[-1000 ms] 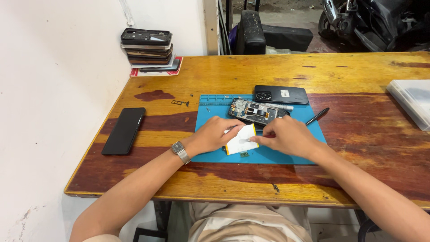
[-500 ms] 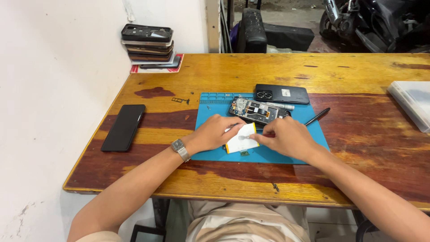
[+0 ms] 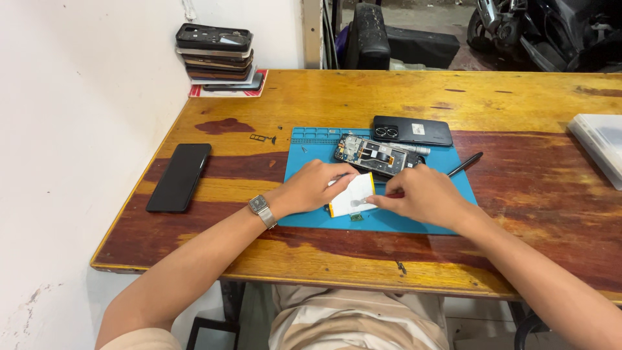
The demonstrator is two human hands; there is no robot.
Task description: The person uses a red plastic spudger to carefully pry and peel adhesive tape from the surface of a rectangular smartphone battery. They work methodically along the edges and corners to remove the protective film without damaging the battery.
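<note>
Wooden worktop point(image 3: 363, 97), varnished yellow with dark red-brown patches, fills the view; a white wall borders it at 9 o'clock. Blue repair mat point(image 3: 304, 146) lies at the centre of the worktop, just in front of the person. Stack of phones and phone cases point(image 3: 217, 55) stands at the 11 o'clock corner against the wall, on a red-edged pad. White tray or box point(image 3: 599, 146), partly cut off, sits at 3 o'clock.

Black phone point(image 3: 179, 176) lies face up off the mat at 9 o'clock, well apart from the hands. Black back cover point(image 3: 412, 130) with two camera rings rests on the mat's 1 o'clock edge. Opened phone body point(image 3: 376, 155), circuitry exposed, lies just in front of the cover. Dark pen-like tool point(image 3: 464, 164) lies tilted at the mat's 3 o'clock edge.

White battery point(image 3: 353, 193), yellow along one edge, lies on the mat between the two hands, touching both. Left hand point(image 3: 311, 188), with a wristwatch point(image 3: 262, 211), rests its fingers on the battery's 10 o'clock corner, grip curled and pressing rather than spread. Right hand point(image 3: 424, 194) pinches the battery's 3 o'clock edge with thumb and forefinger, apparently holding a thin strip there; the detail is too small to confirm.
</note>
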